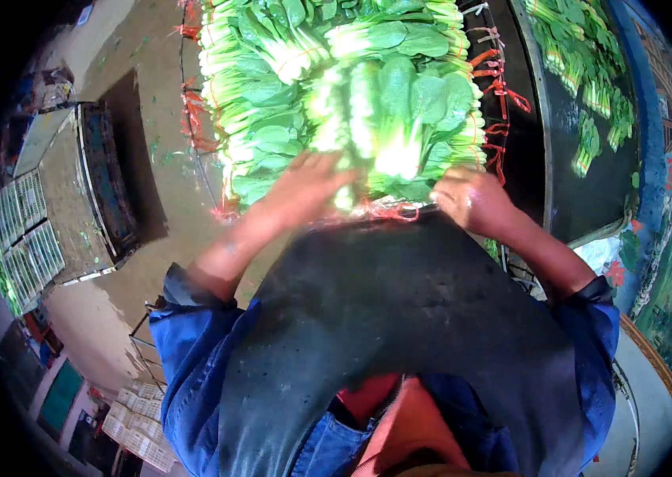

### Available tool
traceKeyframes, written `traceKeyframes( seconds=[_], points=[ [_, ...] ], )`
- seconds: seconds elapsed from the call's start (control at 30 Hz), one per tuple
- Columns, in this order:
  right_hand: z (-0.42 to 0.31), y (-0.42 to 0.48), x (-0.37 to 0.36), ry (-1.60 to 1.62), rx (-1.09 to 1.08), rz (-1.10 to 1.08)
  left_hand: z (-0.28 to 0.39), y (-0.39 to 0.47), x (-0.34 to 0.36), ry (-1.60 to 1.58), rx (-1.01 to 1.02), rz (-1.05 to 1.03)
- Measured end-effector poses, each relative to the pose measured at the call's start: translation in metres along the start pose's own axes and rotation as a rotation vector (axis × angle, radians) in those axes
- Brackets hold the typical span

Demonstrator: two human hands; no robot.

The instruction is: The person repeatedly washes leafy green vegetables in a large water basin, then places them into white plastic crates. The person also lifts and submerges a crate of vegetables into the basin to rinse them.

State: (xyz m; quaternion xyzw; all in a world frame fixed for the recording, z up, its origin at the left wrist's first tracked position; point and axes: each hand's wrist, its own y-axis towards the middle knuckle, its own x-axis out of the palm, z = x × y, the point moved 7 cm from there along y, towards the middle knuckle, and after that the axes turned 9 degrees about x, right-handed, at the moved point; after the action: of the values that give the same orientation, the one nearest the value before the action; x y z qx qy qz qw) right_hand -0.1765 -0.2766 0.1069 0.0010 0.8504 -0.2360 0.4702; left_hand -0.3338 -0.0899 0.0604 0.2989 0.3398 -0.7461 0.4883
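A dense stack of bok choy bunches (270, 89) with pale stems and orange-red bands lies before me, stems outward along both sides. Over its near edge, my left hand (318, 179) is blurred, fingers against or just above the stems. One bunch (401, 143) rests stems towards me between my hands. At the near right corner, my right hand (470, 200) has curled fingers beside the leaves; whether it grips anything is hidden. Red plastic strips (392, 210) are tied along the near rim, just in front of my dark apron (407, 280).
To the right, a dark trough (586, 197) holds more bunches (589, 143). More red ties (193, 113) hang along the stack's wire frame. White plastic crates (32, 238) lean by a block-like stand (73, 197) at left; other crates (139, 423) are stacked at lower left.
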Motion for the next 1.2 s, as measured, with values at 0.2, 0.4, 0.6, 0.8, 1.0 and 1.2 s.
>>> traceKeyframes(
  seconds=[0.2,0.4,0.6,0.8,1.0,1.2],
  points=[
    [0.008,0.012,0.065,0.121,0.18,-0.194,-0.017,-0.014,-0.02,-0.296,-0.003,0.127],
    [0.003,0.036,0.085,-0.004,0.248,-0.446,-0.029,-0.051,-0.073,-0.494,-0.004,0.371],
    [0.009,0.025,0.016,0.403,0.528,0.127,0.023,-0.042,-0.091,-0.006,0.275,0.278],
    [-0.014,0.064,0.031,0.47,0.433,0.508,0.022,-0.025,-0.012,0.265,0.263,0.113],
    [0.012,0.077,0.037,0.966,0.542,0.307,-0.012,-0.04,-0.003,-0.737,-0.499,0.581],
    [0.061,0.018,0.029,1.318,0.515,0.14,-0.014,-0.011,0.025,-0.506,-0.58,0.57]
  ],
)
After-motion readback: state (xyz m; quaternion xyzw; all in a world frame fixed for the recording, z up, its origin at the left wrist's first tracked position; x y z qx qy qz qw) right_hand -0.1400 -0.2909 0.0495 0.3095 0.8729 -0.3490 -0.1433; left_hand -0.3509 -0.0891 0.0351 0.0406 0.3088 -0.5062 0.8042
